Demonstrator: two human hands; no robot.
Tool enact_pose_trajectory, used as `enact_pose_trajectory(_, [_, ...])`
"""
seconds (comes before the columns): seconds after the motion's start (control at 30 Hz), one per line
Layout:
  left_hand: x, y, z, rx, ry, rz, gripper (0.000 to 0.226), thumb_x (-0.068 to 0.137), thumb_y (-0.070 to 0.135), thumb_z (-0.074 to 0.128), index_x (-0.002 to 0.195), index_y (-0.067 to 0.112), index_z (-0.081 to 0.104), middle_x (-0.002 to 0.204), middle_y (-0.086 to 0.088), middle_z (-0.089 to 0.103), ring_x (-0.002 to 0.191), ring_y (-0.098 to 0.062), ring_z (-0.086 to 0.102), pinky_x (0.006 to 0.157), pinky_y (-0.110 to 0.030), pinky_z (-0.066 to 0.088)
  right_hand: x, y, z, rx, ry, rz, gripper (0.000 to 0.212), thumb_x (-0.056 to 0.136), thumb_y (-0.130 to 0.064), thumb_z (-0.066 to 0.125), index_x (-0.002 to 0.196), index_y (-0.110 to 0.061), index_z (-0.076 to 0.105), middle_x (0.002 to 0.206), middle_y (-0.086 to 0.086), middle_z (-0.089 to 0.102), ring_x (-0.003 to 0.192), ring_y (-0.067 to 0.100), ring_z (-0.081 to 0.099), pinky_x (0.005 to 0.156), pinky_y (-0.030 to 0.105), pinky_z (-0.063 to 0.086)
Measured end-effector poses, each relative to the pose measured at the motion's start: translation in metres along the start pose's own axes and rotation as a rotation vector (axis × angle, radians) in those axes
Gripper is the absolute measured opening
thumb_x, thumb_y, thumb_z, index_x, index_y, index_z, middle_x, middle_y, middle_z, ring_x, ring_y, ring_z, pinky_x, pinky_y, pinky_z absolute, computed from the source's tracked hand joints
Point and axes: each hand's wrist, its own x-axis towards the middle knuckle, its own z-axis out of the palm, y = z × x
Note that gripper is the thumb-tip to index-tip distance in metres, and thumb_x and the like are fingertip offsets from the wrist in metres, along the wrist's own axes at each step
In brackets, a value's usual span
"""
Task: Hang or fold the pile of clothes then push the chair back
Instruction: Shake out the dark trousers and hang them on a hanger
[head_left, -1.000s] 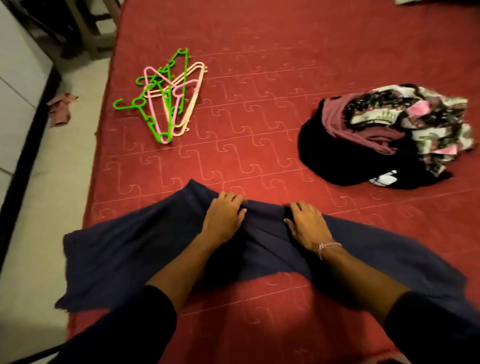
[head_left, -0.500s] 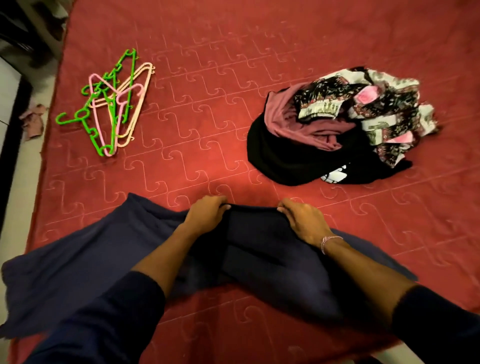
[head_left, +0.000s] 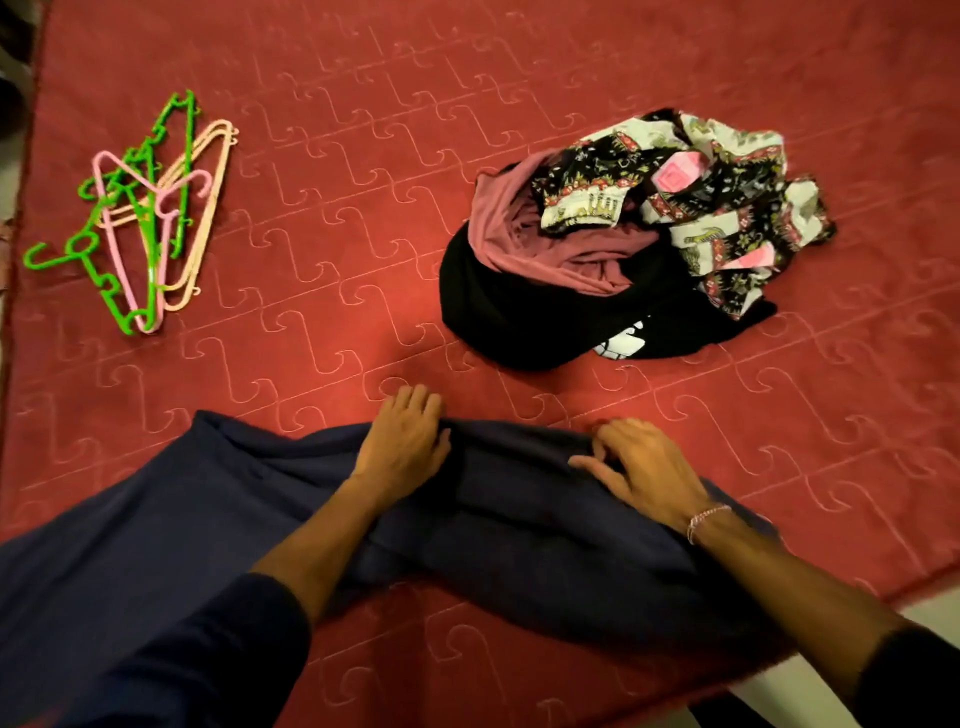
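A dark blue garment (head_left: 218, 525) is spread on the red bedspread (head_left: 363, 208), its far edge grasped by the left hand (head_left: 402, 441) and pinched by the right hand (head_left: 641, 470). The pile of clothes (head_left: 618, 244) is seen beyond, hangers (head_left: 145, 218) far left.

arms: two, bare from the hands to past mid-forearm | sleeves: dark navy, one on each arm, pushed up toward the elbows | left hand (head_left: 402, 447): nothing worn | right hand (head_left: 644, 467): nothing worn on fingers | bracelet (head_left: 706, 519): thin, pale pink beaded strand, just behind right hand at the wrist
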Motion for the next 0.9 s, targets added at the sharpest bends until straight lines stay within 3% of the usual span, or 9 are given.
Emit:
enact_pose_trajectory(0.07, [0.007, 0.027, 0.003, -0.01, 0.049, 0.196, 0.028, 0.087, 0.038, 0.056, 0.091, 0.01, 0.055, 0.091, -0.011, 0.053, 0.084, -0.031, 0.05, 0.07, -0.044, 0.042, -0.019, -0.006, 0.003, 0.009, -0.1, -0.018, 0.042, 0.089, -0.068, 0.058, 0.078, -0.028, 0.05, 0.074, -0.014, 0.049, 0.069, 0.009, 0.044, 0.07, 0.027, 0.043])
enact_pose_trajectory(0.13, [0.01, 0.05, 0.008, -0.081, 0.012, 0.359, 0.036, 0.088, 0.049, 0.058, 0.092, 0.013, 0.06, 0.091, -0.007, 0.056, 0.084, -0.027, 0.049, 0.072, -0.04, 0.042, -0.031, -0.009, 0.008, -0.023, -0.218, -0.009, 0.051, 0.083, -0.077, 0.056, 0.092, -0.027, 0.062, 0.086, -0.011, 0.057, 0.08, 0.013, 0.054, 0.078, 0.029, 0.047])
enact_pose_trajectory(0.2, [0.008, 0.065, 0.015, -0.113, -0.069, 0.473, 0.042, 0.085, 0.058, 0.06, 0.092, 0.017, 0.065, 0.09, -0.004, 0.058, 0.084, -0.024, 0.051, 0.072, -0.038, 0.044, -0.038, -0.011, 0.011, -0.038, -0.282, 0.038, 0.055, 0.085, -0.073, 0.053, 0.109, -0.025, 0.065, 0.101, -0.006, 0.061, 0.093, 0.018, 0.059, 0.086, 0.035, 0.05])
enact_pose_trajectory(0.27, [0.008, 0.072, 0.021, -0.102, -0.132, 0.516, 0.043, 0.083, 0.06, 0.062, 0.095, 0.019, 0.069, 0.092, -0.004, 0.059, 0.085, -0.023, 0.053, 0.072, -0.038, 0.048, -0.042, -0.014, 0.01, -0.047, -0.263, 0.065, 0.048, 0.09, -0.061, 0.048, 0.112, -0.022, 0.065, 0.105, -0.002, 0.064, 0.095, 0.022, 0.061, 0.088, 0.04, 0.052])
enact_pose_trajectory(0.4, [0.01, 0.079, 0.022, -0.176, -0.144, 0.438, 0.031, 0.089, 0.047, 0.064, 0.103, 0.02, 0.073, 0.098, -0.004, 0.063, 0.091, -0.025, 0.057, 0.077, -0.04, 0.049, -0.053, -0.023, 0.013, -0.126, -0.154, 0.053, 0.033, 0.094, -0.044, 0.05, 0.109, -0.02, 0.066, 0.105, 0.0, 0.061, 0.091, 0.025, 0.057, 0.078, 0.044, 0.053])
enact_pose_trajectory(0.57, [0.01, 0.086, 0.018, -0.411, -0.205, 0.277, 0.019, 0.09, 0.036, 0.067, 0.098, 0.02, 0.072, 0.1, 0.0, 0.067, 0.095, -0.022, 0.06, 0.079, -0.037, 0.05, -0.065, -0.032, 0.008, -0.211, -0.04, 0.108, 0.032, 0.099, -0.045, 0.045, 0.107, -0.02, 0.063, 0.106, 0.001, 0.057, 0.09, 0.025, 0.055, 0.075, 0.041, 0.049])
enact_pose_trajectory(0.7, [0.022, 0.084, 0.009, -0.634, -0.19, 0.117, 0.01, 0.086, 0.027, 0.074, 0.089, 0.019, 0.069, 0.085, 0.005, 0.07, 0.072, -0.011, 0.06, 0.07, -0.033, 0.052, -0.067, -0.034, -0.003, -0.227, -0.079, 0.101, 0.043, 0.098, -0.055, 0.049, 0.123, -0.023, 0.062, 0.112, 0.0, 0.055, 0.095, 0.022, 0.052, 0.08, 0.039, 0.047])
enact_pose_trajectory(0.83, [0.042, 0.081, 0.002, -0.706, -0.142, 0.047, 0.008, 0.095, 0.026, 0.063, 0.095, 0.019, 0.058, 0.085, 0.003, 0.069, 0.077, -0.022, 0.065, 0.07, -0.04, 0.053, -0.052, -0.01, -0.019, -0.102, -0.167, 0.123, 0.039, 0.096, -0.053, 0.049, 0.098, -0.019, 0.069, 0.103, -0.002, 0.058, 0.09, 0.021, 0.054, 0.08, 0.037, 0.048])
enact_pose_trajectory(0.9, [0.053, 0.079, -0.001, -0.649, -0.131, 0.016, 0.01, 0.097, 0.03, 0.057, 0.098, 0.021, 0.053, 0.089, 0.001, 0.069, 0.082, -0.029, 0.065, 0.07, -0.044, 0.052, -0.037, 0.003, -0.034, 0.027, -0.221, 0.206, 0.029, 0.095, -0.042, 0.05, 0.099, -0.019, 0.066, 0.099, 0.0, 0.064, 0.088, 0.025, 0.062, 0.079, 0.04, 0.051])
